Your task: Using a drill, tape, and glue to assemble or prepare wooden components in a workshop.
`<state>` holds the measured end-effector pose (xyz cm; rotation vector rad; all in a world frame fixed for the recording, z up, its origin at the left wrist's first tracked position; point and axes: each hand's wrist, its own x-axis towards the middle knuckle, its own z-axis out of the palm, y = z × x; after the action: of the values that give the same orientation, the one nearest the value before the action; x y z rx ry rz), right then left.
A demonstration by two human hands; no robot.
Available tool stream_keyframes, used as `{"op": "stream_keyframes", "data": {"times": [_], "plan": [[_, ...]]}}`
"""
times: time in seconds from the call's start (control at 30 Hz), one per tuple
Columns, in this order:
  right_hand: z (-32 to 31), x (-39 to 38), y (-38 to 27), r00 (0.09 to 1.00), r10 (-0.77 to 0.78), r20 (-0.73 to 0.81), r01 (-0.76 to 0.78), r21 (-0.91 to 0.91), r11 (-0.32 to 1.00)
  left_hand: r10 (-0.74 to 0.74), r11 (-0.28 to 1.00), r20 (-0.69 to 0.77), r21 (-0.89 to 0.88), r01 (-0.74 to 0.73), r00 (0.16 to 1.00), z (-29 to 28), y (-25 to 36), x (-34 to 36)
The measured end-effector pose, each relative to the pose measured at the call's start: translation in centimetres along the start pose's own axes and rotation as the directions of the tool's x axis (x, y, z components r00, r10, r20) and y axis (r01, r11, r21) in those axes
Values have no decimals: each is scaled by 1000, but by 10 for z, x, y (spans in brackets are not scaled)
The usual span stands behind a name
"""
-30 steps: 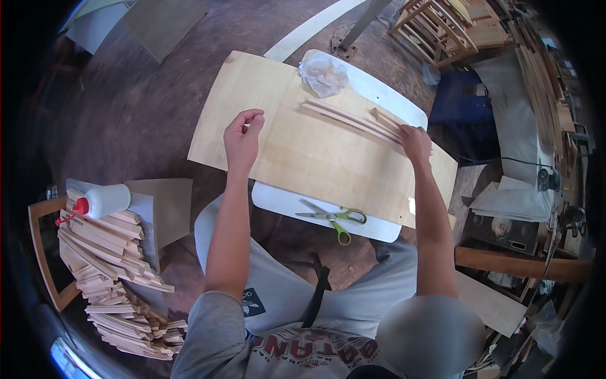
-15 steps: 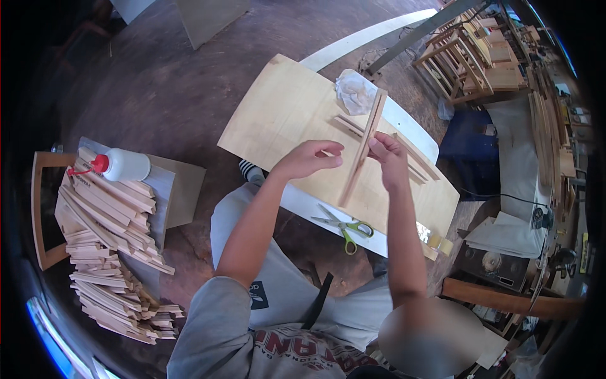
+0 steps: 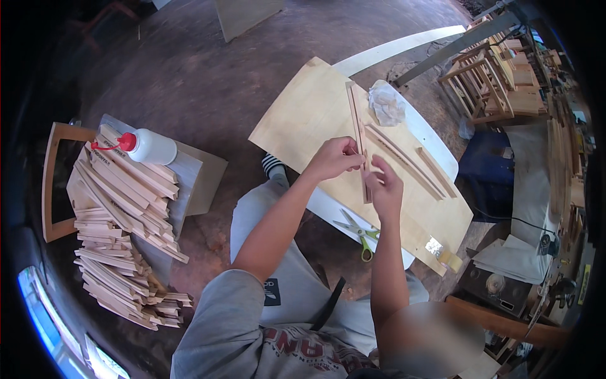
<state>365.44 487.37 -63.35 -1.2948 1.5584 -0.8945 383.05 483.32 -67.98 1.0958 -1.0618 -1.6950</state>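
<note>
A slim, grooved wooden strip (image 3: 355, 114) stands out over a pale wooden board (image 3: 297, 120) in front of me. My left hand (image 3: 336, 158) pinches at the strip's middle, thumb and forefinger together. Close beside it on the right, my right hand (image 3: 386, 188) has curled fingers with the thumb at the strip's lower part. Farther right, more wooden strips (image 3: 407, 163) lie on the board, with one shorter strip (image 3: 437, 172) apart from them. Green-handled scissors (image 3: 358, 232) rest with spread blades at the board's near edge, partly behind my right forearm.
A crumpled white wrap (image 3: 386, 105) sits at the board's far side; a tape roll (image 3: 449, 260) is at its right corner. On the left, a white bottle with a red cap (image 3: 153, 146) lies on piled wooden pieces (image 3: 126, 196). Wooden frames (image 3: 483, 88) stand far right.
My left hand has closed from an open pose and come to the strip's middle. The strip's far end has swung left, and my right hand has shifted lower along it.
</note>
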Motion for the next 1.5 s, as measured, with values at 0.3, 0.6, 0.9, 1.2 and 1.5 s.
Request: {"op": "stream_keyframes", "data": {"times": [0.3, 0.6, 0.9, 1.2, 1.5], "plan": [[7, -32, 17, 935, -349, -57, 254, -580, 774, 50, 998, -55, 50, -47, 997, 1, -8, -11], [-26, -38, 55, 873, -470, 129, 443, -612, 656, 322, 681, -605, 683, 265, 728, -104, 20, -79], [2, -42, 63, 842, -501, 203, 483, -697, 530, 565, 595, -634, 757, 271, 529, -140, -24, -68], [-3, -30, 70, 838, -514, 183, 479, -698, 532, 529, 545, -610, 777, 314, 590, -125, -27, -50], [11, -21, 66, 829, -521, 202, 503, -676, 538, 433, 556, -658, 733, 392, 616, -123, -32, -44]]}}
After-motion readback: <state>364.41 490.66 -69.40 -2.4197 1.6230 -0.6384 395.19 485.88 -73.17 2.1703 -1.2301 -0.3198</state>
